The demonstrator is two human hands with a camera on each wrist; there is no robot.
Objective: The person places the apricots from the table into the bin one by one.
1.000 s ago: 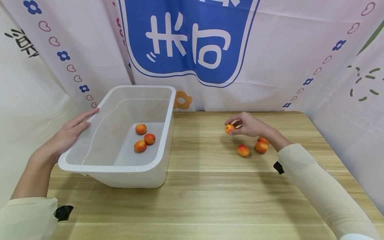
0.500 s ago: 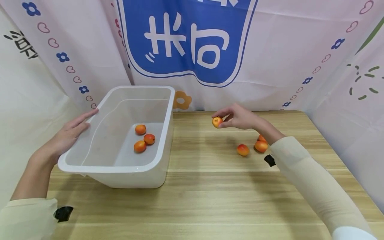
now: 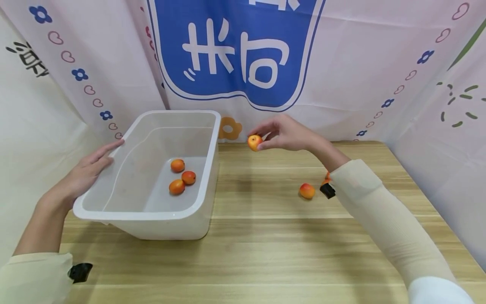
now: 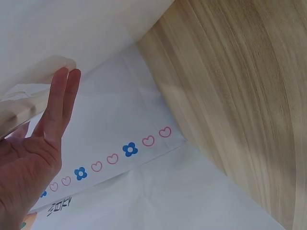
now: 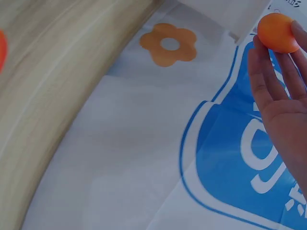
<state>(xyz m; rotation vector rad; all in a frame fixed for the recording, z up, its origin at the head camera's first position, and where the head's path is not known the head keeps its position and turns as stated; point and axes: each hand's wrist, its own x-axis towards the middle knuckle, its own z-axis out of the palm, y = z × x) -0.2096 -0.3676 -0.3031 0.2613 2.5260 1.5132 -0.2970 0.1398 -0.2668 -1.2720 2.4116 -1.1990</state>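
My right hand (image 3: 286, 133) pinches a small orange-red fruit (image 3: 255, 142) between thumb and fingertips, up off the table and right of the bin. In the right wrist view the same smooth round fruit (image 5: 277, 32) sits at the fingertips. My left hand (image 3: 89, 171) holds the left rim of the white plastic bin (image 3: 210, 164), thumb over the rim; in the left wrist view its fingers (image 4: 57, 96) lie straight along the outside. Three similar fruits (image 3: 176, 186) lie on the bin's floor. Another fruit (image 3: 306, 191) rests on the table, with more partly hidden behind the right sleeve.
The wood-grain table (image 3: 258, 253) ends at a printed cloth backdrop (image 3: 341, 84) behind it, with cloth walls at both sides. The bin's tall right wall stands between its inside and the raised right hand.
My right hand has lifted the fruit and carried it left toward the bin. The right sleeve now covers part of the fruits on the table. My left hand stays on the rim.
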